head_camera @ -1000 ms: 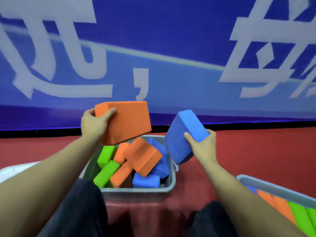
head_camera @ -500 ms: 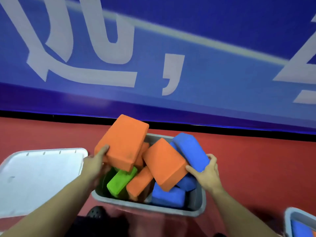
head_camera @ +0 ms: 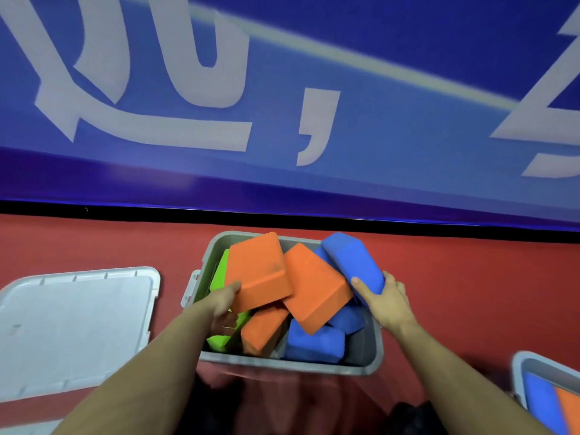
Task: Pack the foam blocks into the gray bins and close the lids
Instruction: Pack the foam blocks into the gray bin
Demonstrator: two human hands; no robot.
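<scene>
We have lowered both blocks from above into the gray bin [head_camera: 375, 356]: our left hand [head_camera: 224, 304] grips the orange block [head_camera: 255, 271], our right hand [head_camera: 384, 301] the blue block [head_camera: 353, 262]. The heap stands proud, so the lid [head_camera: 75, 328] beside may not shut.

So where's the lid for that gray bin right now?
The lid lies flat on the red floor at the left of the head view, beside the gray bin and just outside the left hand.
</scene>
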